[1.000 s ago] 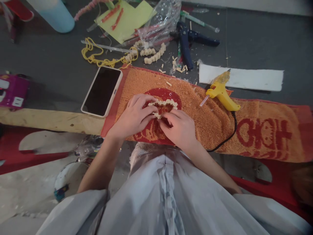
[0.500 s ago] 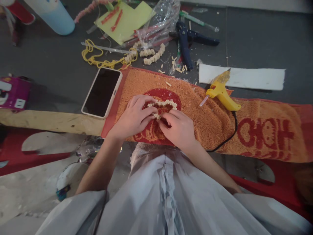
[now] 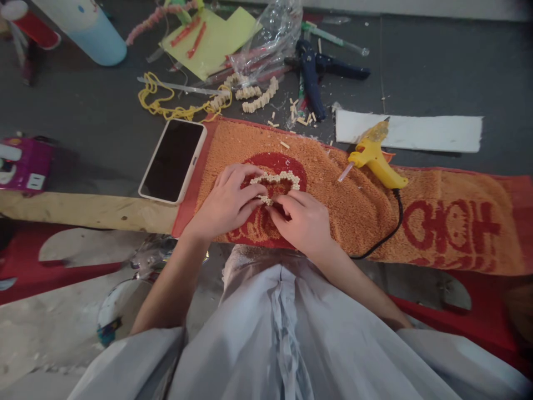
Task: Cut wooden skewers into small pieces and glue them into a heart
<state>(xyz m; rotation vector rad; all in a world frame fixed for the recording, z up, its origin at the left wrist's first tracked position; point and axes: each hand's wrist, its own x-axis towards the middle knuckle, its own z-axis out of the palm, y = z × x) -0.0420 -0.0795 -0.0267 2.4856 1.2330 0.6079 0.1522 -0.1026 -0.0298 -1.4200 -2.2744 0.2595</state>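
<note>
A heart-like outline made of small pale wooden stick pieces (image 3: 283,177) lies on the orange towel (image 3: 328,194), over its red printed patch. My left hand (image 3: 229,200) grips the outline's left side, thumb and fingers closed on it. From the right, my right hand (image 3: 303,219) pinches the lower edge near the outline's point, with thumb and forefinger together. The fingertips of both hands almost meet there and partly hide the pieces. A yellow hot glue gun (image 3: 377,158) rests on the towel to the right of my hands.
A phone (image 3: 172,160) lies left of the towel. Behind are blue-handled cutters (image 3: 312,78), loose stick bits (image 3: 302,116), curved stick strips (image 3: 261,99), yellow string (image 3: 156,103) and a white strip (image 3: 408,132). The glue gun's black cord (image 3: 387,239) runs over the towel's front edge.
The camera view has shifted slightly. Both hands keep nearly the same hold on the stick outline, with no other clear movement.
</note>
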